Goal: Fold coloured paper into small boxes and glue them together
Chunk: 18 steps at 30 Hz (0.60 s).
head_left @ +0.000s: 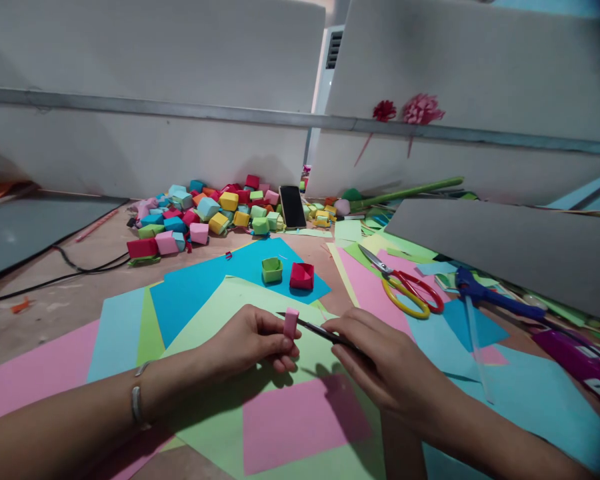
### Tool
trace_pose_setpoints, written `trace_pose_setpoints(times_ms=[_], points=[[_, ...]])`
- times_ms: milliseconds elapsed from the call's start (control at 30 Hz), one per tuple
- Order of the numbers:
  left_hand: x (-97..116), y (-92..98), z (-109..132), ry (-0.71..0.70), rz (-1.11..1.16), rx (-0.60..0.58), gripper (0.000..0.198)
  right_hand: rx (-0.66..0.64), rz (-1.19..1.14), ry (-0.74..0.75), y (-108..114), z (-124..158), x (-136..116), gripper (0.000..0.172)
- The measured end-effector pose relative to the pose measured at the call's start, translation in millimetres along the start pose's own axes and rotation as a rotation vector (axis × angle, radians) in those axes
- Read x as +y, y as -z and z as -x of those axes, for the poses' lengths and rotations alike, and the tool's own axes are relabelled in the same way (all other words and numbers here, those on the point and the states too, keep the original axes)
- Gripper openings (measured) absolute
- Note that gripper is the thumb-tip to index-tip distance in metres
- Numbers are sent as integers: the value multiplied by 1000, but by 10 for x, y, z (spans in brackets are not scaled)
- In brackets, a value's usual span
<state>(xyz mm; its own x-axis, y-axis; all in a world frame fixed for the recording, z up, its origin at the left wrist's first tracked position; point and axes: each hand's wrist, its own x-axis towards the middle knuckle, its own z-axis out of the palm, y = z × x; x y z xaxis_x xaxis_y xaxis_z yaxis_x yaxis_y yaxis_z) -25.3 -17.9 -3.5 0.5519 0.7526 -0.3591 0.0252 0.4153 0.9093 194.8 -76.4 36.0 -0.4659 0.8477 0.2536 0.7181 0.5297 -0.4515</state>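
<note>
My left hand point(265, 340) pinches a small folded strip of pink paper point(291, 323) between thumb and fingers. In my right hand point(373, 353) is a slim dark pointed tool point(317, 331), gripped like a pen. Its tip lies at the upper part of the pink strip; whether it is a blade or tweezers I cannot make out. Both hands are above a light green sheet point(215, 373) with a pink paper rectangle point(305, 423) on it. Just beyond them, an open green paper box point(272, 269) and an open red paper box point(301, 276) rest on a blue sheet point(200, 287).
Folded paper cubes point(209, 208) are heaped at the back, beside a leaning phone point(293, 207). To the right lie scissors point(405, 287) with red and yellow handles, a blue glue gun point(500, 297) and a purple power strip point(577, 363). Grey boards stand or lie at both sides.
</note>
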Motion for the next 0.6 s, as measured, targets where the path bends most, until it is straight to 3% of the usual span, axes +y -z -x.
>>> trace_pose_setpoints(times_ms=[300,500,600], points=[[17,-41,49,5,-112,-1,31,82,-85,35,82,-62,-54,16],[87,-29,59,-169,-323,168,15,146,-45,43,118,-77,-55,18],[82,-34,60,-189,-397,183,14,155,-44,29,82,-80,-39,18]])
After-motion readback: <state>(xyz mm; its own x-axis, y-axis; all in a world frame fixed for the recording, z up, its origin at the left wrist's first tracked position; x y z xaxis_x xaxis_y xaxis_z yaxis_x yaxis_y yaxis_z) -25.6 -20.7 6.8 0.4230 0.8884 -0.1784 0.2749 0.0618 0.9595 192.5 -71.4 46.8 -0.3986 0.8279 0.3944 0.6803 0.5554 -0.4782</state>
